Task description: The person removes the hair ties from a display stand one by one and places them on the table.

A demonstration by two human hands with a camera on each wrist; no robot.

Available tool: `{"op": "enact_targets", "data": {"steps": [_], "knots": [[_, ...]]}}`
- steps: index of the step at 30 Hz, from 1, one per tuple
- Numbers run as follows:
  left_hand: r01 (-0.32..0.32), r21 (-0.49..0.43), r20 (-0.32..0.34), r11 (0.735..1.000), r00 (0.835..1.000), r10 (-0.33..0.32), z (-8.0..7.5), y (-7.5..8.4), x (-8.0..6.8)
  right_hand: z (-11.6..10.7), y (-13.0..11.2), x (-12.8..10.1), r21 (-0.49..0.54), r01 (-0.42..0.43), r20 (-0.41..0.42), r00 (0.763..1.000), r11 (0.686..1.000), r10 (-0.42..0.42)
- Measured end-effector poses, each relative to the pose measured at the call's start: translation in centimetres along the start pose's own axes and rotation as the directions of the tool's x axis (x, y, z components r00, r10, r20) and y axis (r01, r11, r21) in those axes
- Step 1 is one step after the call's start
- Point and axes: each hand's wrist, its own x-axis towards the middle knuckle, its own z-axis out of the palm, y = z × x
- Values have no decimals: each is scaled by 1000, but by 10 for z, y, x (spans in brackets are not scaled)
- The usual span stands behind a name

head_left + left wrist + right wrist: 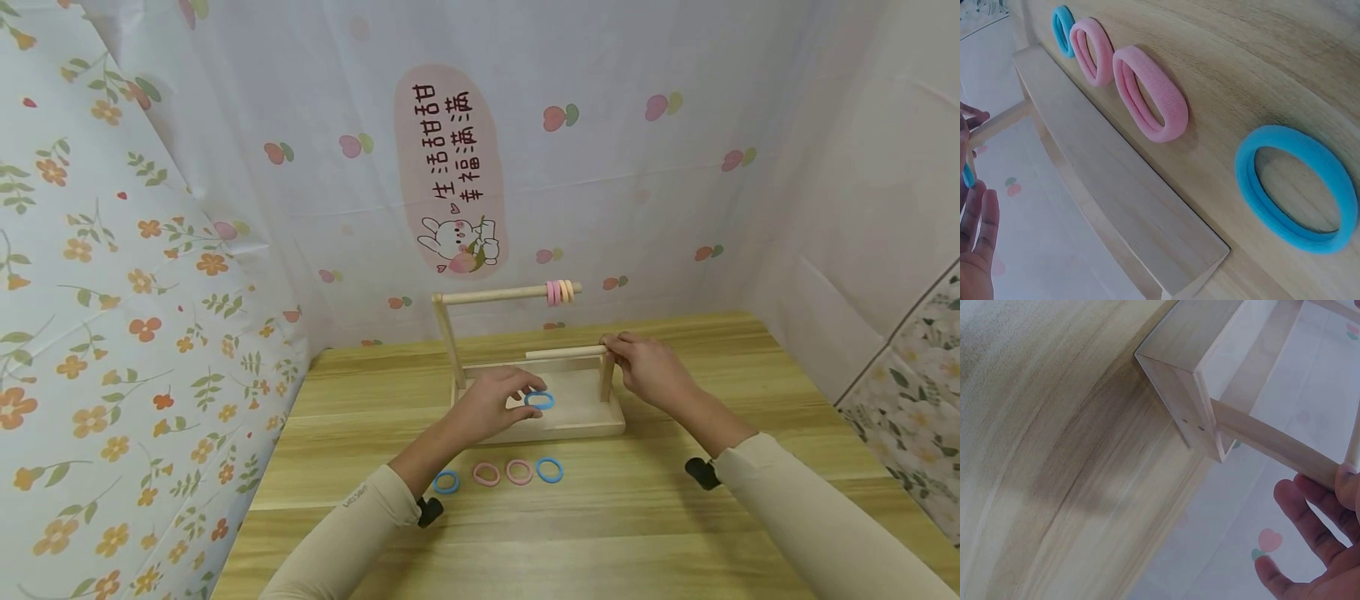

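The blue hair tie (539, 401) sits pinched in the fingertips of the left hand (498, 406), held just above the tray of the wooden rack (577, 427), between its two uprights. It looks like a soft, stretchy fabric loop, light and limp rather than stiff, so it should bend or flatten under a firm squeeze; a hold on its rim with thumb and finger, as here, probably leaves the hole free. The right hand (647, 365) is curled around the end of the lower dowel (564, 352), just beside the shorter upright, well clear of the tie and slightly behind it. The upper dowel (501, 295) carries a small cluster of pink and yellow ties (559, 292) near its free end. On the wooden surface (645, 517) in front of the rack lies a row of four more ties: a blue one (1297, 187), two pink ones (1150, 92), and another blue one (1063, 30). Floral and heart-printed sheets hang around the surface.
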Motion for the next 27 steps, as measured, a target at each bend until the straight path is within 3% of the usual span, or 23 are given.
{"op": "enact_targets", "data": {"steps": [9, 27], "knots": [[7, 11, 154, 1000, 988, -9, 1, 4, 0, -1, -1, 0, -10, 1, 7, 1000, 1000, -1], [10, -18, 243, 1000, 970, -5, 6, 9, 0, 0, 0, -1, -13, 23, -15, 1000, 1000, -23]]}}
